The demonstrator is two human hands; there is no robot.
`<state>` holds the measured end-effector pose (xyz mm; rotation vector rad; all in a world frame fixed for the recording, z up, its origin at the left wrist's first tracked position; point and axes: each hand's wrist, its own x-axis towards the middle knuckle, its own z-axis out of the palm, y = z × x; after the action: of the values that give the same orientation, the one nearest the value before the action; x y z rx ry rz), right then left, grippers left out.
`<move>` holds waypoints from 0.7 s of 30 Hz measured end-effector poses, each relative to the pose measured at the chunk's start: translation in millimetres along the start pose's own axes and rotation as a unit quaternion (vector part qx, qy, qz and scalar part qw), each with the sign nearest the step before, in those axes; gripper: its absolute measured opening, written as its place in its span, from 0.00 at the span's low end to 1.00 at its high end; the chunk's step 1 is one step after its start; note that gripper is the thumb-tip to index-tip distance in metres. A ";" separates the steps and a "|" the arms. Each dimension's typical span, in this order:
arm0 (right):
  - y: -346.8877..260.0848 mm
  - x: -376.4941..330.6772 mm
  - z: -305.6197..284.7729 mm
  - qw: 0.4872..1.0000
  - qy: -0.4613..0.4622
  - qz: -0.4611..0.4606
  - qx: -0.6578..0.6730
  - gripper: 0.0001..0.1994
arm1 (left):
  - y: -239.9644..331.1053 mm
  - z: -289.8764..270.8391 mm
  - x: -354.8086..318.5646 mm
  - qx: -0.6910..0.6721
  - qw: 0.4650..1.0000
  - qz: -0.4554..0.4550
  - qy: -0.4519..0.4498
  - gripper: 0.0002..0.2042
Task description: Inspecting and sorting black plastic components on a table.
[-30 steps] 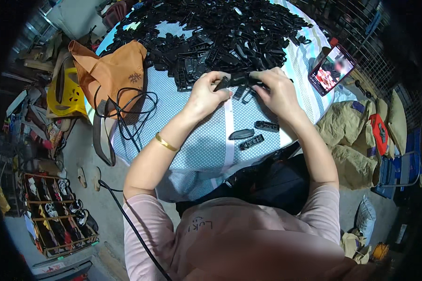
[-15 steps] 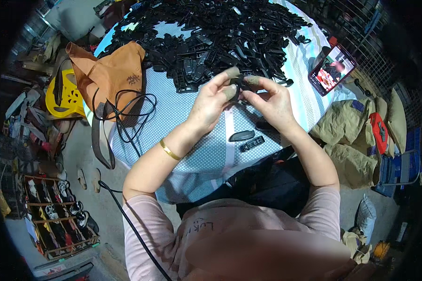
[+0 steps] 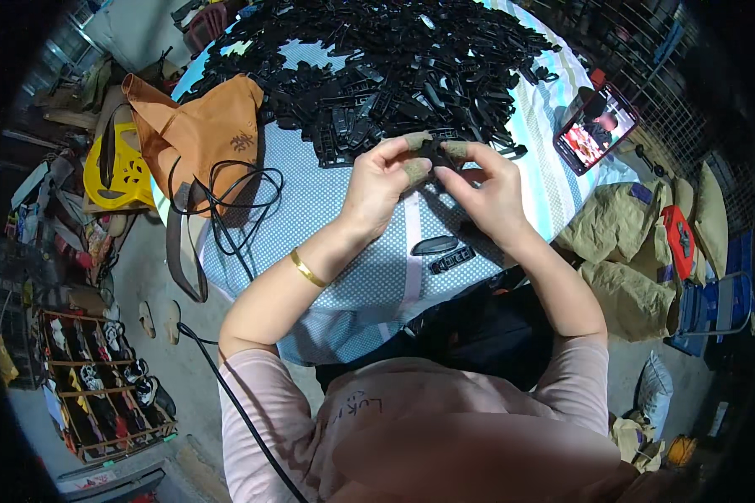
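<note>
Between my two hands, over the near side of the cloth-covered table [image 3: 319, 222], is a small black plastic part [image 3: 432, 153]. Its exact kind is hidden by my fingers. My left hand [image 3: 382, 176] pinches it from the left, with tan covers on the thumb and a fingertip. From the right, my right hand [image 3: 486, 180] grips it between thumb and a covered finger. Nearer to me lie a smooth oblong black piece [image 3: 435, 245] and a slotted black piece [image 3: 451, 260], side by side. A large heap of similar black parts [image 3: 369, 92] spreads beyond my hands.
An orange cloth bag [image 3: 201, 126] and a looped black cable [image 3: 218, 201] lie on the table's left. A phone [image 3: 596, 130] stands at the right edge. Brown sacks [image 3: 617, 222] sit on the floor right; a shoe rack [image 3: 105, 386] is at lower left.
My fingers have shifted slightly around the small black part, which now sits a little differently between them. The two pieces near me stay in place.
</note>
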<state>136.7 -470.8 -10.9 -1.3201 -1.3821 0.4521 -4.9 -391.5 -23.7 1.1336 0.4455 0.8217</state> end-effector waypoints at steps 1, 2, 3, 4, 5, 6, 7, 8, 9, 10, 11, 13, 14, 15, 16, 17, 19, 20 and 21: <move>1.9 -0.6 0.0 0.998 0.008 -0.049 -0.038 0.13 | 0.4 0.8 -0.2 0.009 1.000 -0.009 0.002 0.18; 2.9 -0.9 -0.5 0.998 0.009 -0.049 -0.039 0.13 | 0.6 1.6 -0.5 0.018 1.000 -0.018 0.003 0.18; 3.9 -0.7 0.6 0.990 0.025 -0.109 -0.087 0.12 | 0.7 1.6 -1.8 0.019 1.000 -0.017 0.005 0.18; 4.5 -0.4 1.3 0.975 0.040 -0.169 -0.135 0.12 | 0.3 2.3 -3.2 0.011 1.000 0.000 -0.003 0.17; 3.8 0.5 0.4 0.964 0.043 -0.203 -0.169 0.10 | -0.3 3.1 -4.6 0.004 1.000 0.017 -0.011 0.15; 3.7 0.7 -0.4 0.963 0.044 -0.202 -0.170 0.10 | -0.7 6.4 -5.1 0.003 1.000 0.017 -0.013 0.15; 3.8 0.9 -0.6 0.954 0.050 -0.228 -0.187 0.11 | -0.4 10.3 -5.8 0.014 1.000 0.025 -0.005 0.15; 4.1 0.6 -0.6 0.944 0.056 -0.254 -0.203 0.11 | 0.2 12.9 -6.0 0.024 0.999 0.034 0.003 0.15; 5.0 0.0 1.3 0.945 0.060 -0.247 -0.208 0.12 | 1.7 12.3 -5.8 0.025 0.999 0.034 0.003 0.15; 3.4 0.0 2.1 0.945 0.059 -0.248 -0.208 0.12 | 3.5 10.8 -5.3 0.029 0.999 0.031 -0.002 0.14; 0.4 0.3 2.2 0.979 0.038 -0.135 -0.147 0.12 | 5.6 9.0 -5.1 0.034 0.999 0.028 -0.008 0.14; -2.5 1.6 -5.3 0.996 -0.034 -0.014 -0.087 0.11 | 12.8 5.4 -6.5 0.042 0.999 0.014 -0.032 0.14; -4.2 1.7 -7.4 0.996 -0.034 -0.014 -0.087 0.11 | 16.8 4.3 -7.6 0.050 0.997 0.000 -0.055 0.13; -5.4 1.5 -9.2 0.992 -0.094 0.018 -0.085 0.11 | 20.5 5.5 -8.9 0.089 0.994 0.006 -0.064 0.13; -5.9 0.7 -10.1 0.984 -0.153 0.050 -0.082 0.12 | 22.6 5.2 -9.1 0.089 0.994 0.005 -0.064 0.13; -6.2 -2.2 -8.1 0.982 -0.111 -0.032 -0.150 0.12 | 24.2 4.6 -9.2 0.125 0.989 0.016 -0.072 0.12; -8.3 -5.5 -1.3 0.984 -0.068 -0.063 -0.151 0.13 | 26.5 3.1 -10.3 0.162 0.983 0.024 -0.080 0.12; -8.3 -6.7 0.6 0.983 -0.026 -0.096 -0.153 0.13 | 27.0 2.7 -10.2 0.182 0.980 0.029 -0.081 0.13; -5.0 -6.7 0.0 0.980 -0.034 -0.083 -0.178 0.14 | 27.5 2.6 -9.4 0.201 0.975 0.035 -0.083 0.13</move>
<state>132.9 -478.1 -9.5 -1.4684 -1.6711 0.1403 -18.6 -395.3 1.7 1.5885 0.4441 0.7073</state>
